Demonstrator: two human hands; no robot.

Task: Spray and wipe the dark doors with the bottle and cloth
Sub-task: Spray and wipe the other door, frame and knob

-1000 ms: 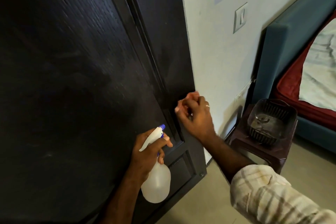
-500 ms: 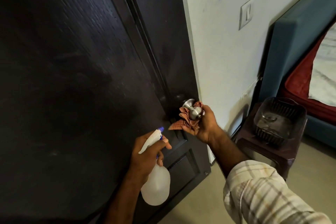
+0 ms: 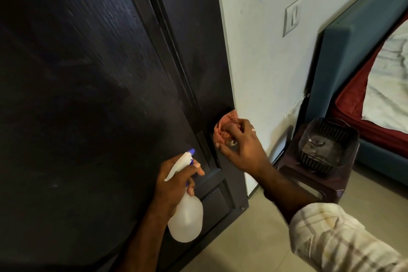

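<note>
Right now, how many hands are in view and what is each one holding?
2. The left hand grips the spray bottle low beside the dark door. The right hand presses the reddish cloth against the door's edge.

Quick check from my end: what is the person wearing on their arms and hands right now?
The right hand is bare except for a pale ring on one finger. The right forearm is bare up to a rolled cream sleeve with faint brownish plaid lines. The left hand and forearm are bare, with no glove or sleeve in view.
</note>
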